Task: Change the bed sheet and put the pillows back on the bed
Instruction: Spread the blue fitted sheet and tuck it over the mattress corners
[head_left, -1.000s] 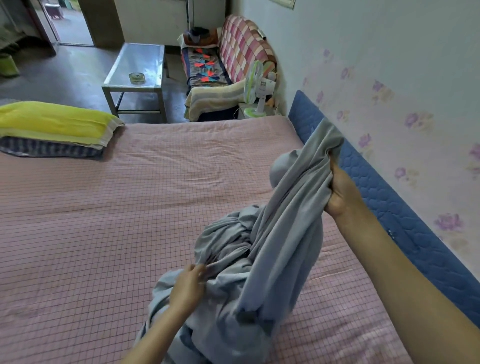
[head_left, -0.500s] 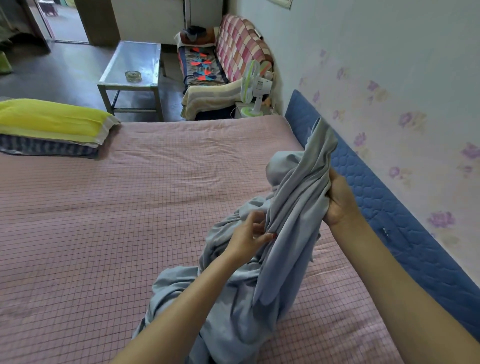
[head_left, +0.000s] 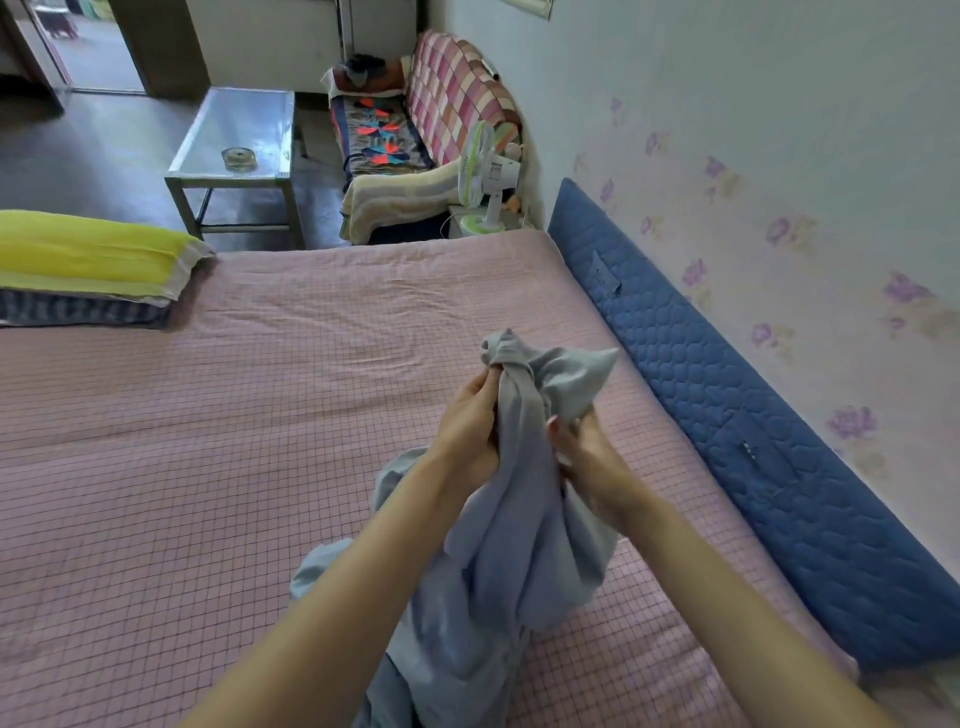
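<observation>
Near right of the bed: both hands bunch the grey bed sheet (head_left: 519, 545) above the pink checked mattress cover (head_left: 208, 493).
Bed: one, running far to near, blue quilted pad (head_left: 779, 457) along its right side.
Grey bed sheet: one, long axis trailing from the hands toward the near edge.
Pillows: two stacked at far left, yellow pillow (head_left: 88, 254) on striped pillow (head_left: 78, 312), well apart from both hands.
Left hand (head_left: 470, 421): fingers curled round the sheet's knotted top.
Right hand (head_left: 592, 457): gripping a fold beside it, equally near.

Floral wall (head_left: 779, 156), patchwork sofa (head_left: 415, 135), metal table (head_left: 234, 150).
</observation>
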